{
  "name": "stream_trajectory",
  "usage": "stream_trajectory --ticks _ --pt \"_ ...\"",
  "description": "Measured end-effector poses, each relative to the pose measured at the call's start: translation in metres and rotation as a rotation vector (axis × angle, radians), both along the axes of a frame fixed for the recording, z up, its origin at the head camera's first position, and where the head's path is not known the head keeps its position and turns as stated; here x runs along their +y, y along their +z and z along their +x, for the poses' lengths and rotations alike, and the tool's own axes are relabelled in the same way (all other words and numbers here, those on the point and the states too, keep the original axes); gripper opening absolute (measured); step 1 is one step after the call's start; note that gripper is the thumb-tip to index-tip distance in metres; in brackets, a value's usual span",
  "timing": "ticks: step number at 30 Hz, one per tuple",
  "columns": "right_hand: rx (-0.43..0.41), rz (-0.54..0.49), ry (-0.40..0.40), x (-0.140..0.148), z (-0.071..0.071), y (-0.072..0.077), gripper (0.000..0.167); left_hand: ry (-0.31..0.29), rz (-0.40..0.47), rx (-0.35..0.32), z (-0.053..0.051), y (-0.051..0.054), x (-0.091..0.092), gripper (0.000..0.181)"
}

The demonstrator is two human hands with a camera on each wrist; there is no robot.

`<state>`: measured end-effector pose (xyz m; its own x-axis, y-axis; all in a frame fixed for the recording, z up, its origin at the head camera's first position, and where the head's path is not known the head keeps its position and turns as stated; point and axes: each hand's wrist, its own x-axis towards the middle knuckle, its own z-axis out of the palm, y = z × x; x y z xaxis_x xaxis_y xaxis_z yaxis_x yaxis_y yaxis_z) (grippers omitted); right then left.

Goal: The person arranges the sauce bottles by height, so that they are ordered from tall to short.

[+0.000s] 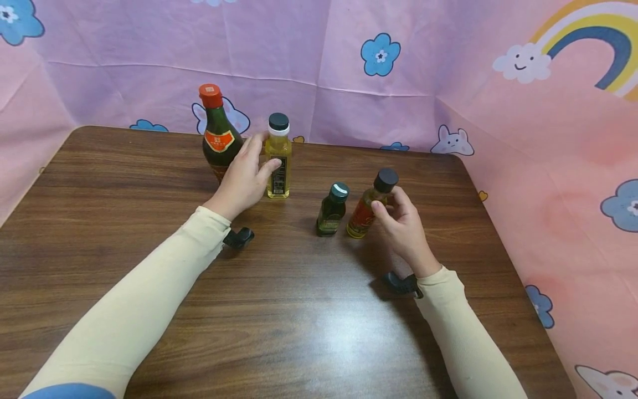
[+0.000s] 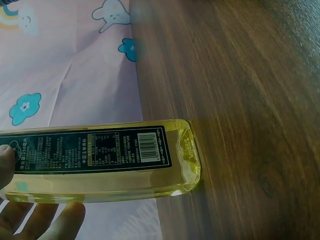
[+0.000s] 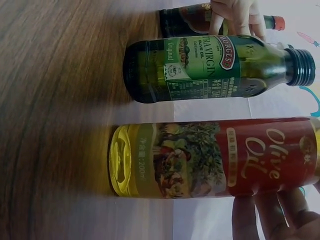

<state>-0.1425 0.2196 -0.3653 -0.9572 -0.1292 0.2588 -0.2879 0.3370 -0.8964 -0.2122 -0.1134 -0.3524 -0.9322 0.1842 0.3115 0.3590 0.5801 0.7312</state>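
My left hand (image 1: 245,180) holds a clear square bottle of yellow oil (image 1: 279,149) with a dark cap, thumb on its label and fingers behind; the left wrist view shows the oil bottle (image 2: 100,150) close up. The right hand (image 1: 405,233) grips a round bottle with a red "Olive Oil" label (image 1: 362,215), its black cap on top, slightly tilted. Just left of it stands a small dark green bottle (image 1: 330,213), which the right wrist view shows as a green-labelled olive oil bottle (image 3: 210,67). A tall green bottle with a red cap (image 1: 216,130) stands behind my left hand.
The brown wooden table (image 1: 279,321) reaches back to a pink and purple patterned cloth (image 1: 319,61). Another cloth side (image 1: 563,210) runs along the table's right edge. Black wrist mounts stick out below the left wrist (image 1: 240,238) and the right wrist (image 1: 401,284).
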Motion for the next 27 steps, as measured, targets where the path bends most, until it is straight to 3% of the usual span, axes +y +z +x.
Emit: stream_trajectory --ticks 13,22,27 --pt "-0.020 -0.025 0.017 0.007 -0.002 0.007 0.033 -0.008 0.005 0.006 -0.002 -0.002 -0.001 0.058" --pt "0.011 -0.034 -0.022 0.013 0.000 0.013 0.027 -0.008 0.014 -0.004 -0.002 -0.002 0.000 0.059" --pt "0.025 -0.011 -0.048 0.021 -0.006 0.018 0.027 -0.001 0.014 -0.015 -0.001 0.000 0.000 0.060"
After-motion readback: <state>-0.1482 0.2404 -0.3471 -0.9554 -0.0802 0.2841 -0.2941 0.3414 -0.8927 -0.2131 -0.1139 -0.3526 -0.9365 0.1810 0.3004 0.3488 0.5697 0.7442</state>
